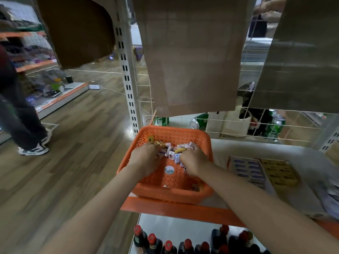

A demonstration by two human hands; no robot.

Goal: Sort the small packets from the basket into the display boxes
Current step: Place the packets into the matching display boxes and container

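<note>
An orange perforated basket (185, 192) stands on the shelf's left end. Several small white-and-purple packets (173, 155) and a few yellow ones (179, 150) lie heaped at its far side. My left hand (145, 158) is down in the heap on the left with fingers curled around yellow packets. My right hand (194, 162) is in the heap on the right, fingers curled into the white packets. Two display boxes stand to the right: one with purple-white packets (246, 168), one with yellow packets (278, 172).
Cardboard sheets (190, 57) hang over the wire back panel above the basket. Green cans (274, 127) stand behind the mesh. Red-capped dark bottles (187, 246) fill the lower shelf. A person's legs and sneakers (34, 147) stand in the aisle at left.
</note>
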